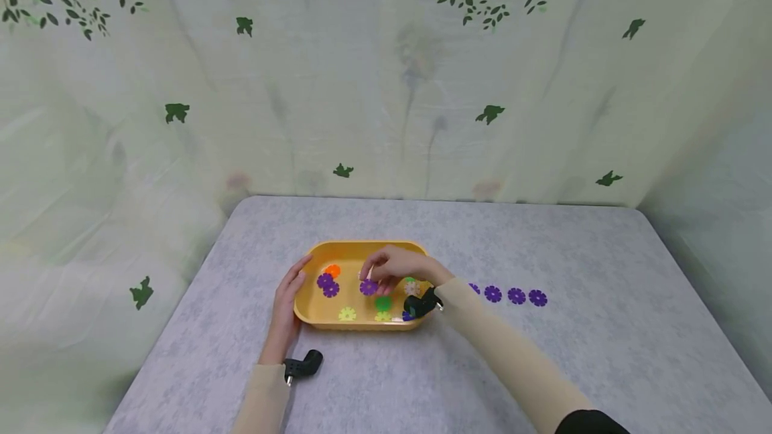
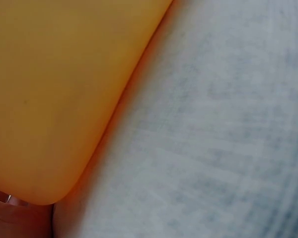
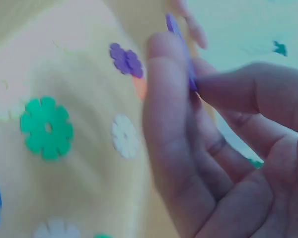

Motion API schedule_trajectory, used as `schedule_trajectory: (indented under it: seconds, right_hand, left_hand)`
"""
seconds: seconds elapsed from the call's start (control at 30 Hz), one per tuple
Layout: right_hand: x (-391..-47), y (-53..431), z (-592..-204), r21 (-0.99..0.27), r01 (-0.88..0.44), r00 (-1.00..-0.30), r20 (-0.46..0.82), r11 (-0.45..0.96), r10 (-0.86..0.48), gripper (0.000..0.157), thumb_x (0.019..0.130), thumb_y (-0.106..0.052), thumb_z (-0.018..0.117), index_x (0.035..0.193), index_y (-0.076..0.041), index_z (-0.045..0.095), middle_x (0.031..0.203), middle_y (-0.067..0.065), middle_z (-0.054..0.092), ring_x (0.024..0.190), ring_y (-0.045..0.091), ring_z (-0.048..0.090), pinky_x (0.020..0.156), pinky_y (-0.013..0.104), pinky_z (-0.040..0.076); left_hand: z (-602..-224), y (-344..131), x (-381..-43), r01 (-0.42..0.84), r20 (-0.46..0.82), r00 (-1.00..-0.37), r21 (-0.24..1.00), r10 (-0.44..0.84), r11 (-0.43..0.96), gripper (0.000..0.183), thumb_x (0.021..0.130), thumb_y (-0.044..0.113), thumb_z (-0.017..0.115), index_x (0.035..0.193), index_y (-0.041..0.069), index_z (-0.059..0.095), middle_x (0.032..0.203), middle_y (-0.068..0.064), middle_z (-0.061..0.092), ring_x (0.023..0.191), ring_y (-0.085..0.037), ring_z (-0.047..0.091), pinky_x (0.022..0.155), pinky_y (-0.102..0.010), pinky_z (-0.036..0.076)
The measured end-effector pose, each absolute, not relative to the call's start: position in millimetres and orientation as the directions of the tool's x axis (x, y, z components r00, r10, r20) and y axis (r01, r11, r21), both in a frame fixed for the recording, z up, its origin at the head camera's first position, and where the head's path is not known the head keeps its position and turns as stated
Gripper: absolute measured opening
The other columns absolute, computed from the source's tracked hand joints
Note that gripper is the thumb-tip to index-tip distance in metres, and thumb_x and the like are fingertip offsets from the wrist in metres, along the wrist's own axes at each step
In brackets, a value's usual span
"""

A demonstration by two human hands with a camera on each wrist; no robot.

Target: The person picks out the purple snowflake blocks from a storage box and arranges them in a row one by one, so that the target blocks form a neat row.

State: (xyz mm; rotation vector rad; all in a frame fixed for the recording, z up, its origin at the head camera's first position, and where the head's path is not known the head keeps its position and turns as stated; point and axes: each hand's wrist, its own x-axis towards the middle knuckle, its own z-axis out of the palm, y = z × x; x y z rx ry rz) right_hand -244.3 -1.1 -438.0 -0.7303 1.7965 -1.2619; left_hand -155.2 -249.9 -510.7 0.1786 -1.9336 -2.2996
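Note:
My right hand (image 1: 399, 264) is over the yellow tray (image 1: 362, 325). Between thumb and finger it pinches a purple flower-shaped disc (image 1: 368, 287), seen edge-on as a thin purple strip in the right wrist view. My left hand (image 1: 286, 300) lies along the tray's left side, its fingers stretched against the outer wall and rim. Inside the tray are two overlapping purple discs (image 3: 125, 59), an orange disc (image 1: 334, 270), a green disc (image 3: 47, 128), a white disc (image 3: 124, 136), yellow discs (image 1: 346, 314) and a blue disc (image 1: 407, 316), partly behind the wrist camera.
Right of the tray, several purple discs (image 1: 516, 296) lie in a row on the grey table (image 1: 579, 353); my right sleeve (image 1: 512, 353) covers the row's left end. A pale curtain (image 1: 374, 86) with leaf prints hangs behind the table's far edge.

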Motion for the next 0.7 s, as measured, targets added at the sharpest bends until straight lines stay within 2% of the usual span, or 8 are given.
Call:
schedule_trajectory:
  seconds: [0.07,0.17,0.37,0.53,0.7]
  right_hand:
    - [-246,10,-436,-0.948,-0.013,-0.542,-0.261,0.318,-0.799,0.019,0.094,-0.001,0.049,0.103,0.001,0.066,0.080,0.010,0.066,0.062,0.019,0.064,0.071,0.048,0.056]
    - [-248,29,-432,-0.956,-0.013,-0.585,-0.229,0.292,-0.778,0.019,0.096,-0.004,0.050,0.106,0.002,0.065,0.086,0.011,0.066,0.066,0.020,0.065,0.073,0.049,0.056]
    - [-249,72,-426,-0.967,-0.031,-0.657,-0.171,0.253,-0.734,0.020,0.096,-0.011,0.055,0.109,0.002,0.062,0.096,0.013,0.064,0.071,0.022,0.064,0.068,0.040,0.058]
    - [-249,117,-432,-0.963,-0.037,-0.733,-0.156,0.268,-0.662,0.019,0.096,-0.012,0.055,0.109,0.001,0.060,0.094,0.014,0.060,0.070,0.021,0.061,0.070,0.041,0.057]
    - [-245,165,-445,-0.953,0.015,-0.808,-0.190,0.303,-0.557,0.019,0.097,-0.012,0.053,0.109,0.002,0.058,0.089,0.013,0.059,0.071,0.022,0.059,0.071,0.042,0.056]
  left_hand:
    - [-510,-250,-155,0.023,-0.006,-0.985,0.987,-0.174,-0.160,0.042,0.104,0.028,0.041,0.143,0.012,0.045,0.148,0.001,0.038,0.136,-0.013,0.031,0.110,-0.028,0.028]
    - [-510,-249,-154,0.024,0.000,-0.985,0.990,-0.174,-0.138,0.042,0.104,0.028,0.040,0.143,0.012,0.045,0.148,0.001,0.038,0.136,-0.013,0.031,0.110,-0.027,0.028]
    - [-511,-248,-154,0.025,0.001,-0.985,0.991,-0.175,-0.133,0.043,0.104,0.030,0.041,0.143,0.012,0.045,0.149,0.001,0.037,0.137,-0.013,0.030,0.109,-0.023,0.029]
    - [-511,-248,-154,0.019,-0.006,-0.984,0.991,-0.180,-0.135,0.044,0.103,0.031,0.042,0.142,0.012,0.045,0.149,0.001,0.037,0.137,-0.013,0.030,0.109,-0.023,0.029]
    - [-510,-247,-154,0.018,-0.008,-0.982,0.990,-0.189,-0.137,0.044,0.103,0.031,0.043,0.142,0.012,0.046,0.149,0.001,0.037,0.137,-0.012,0.029,0.110,-0.025,0.027]
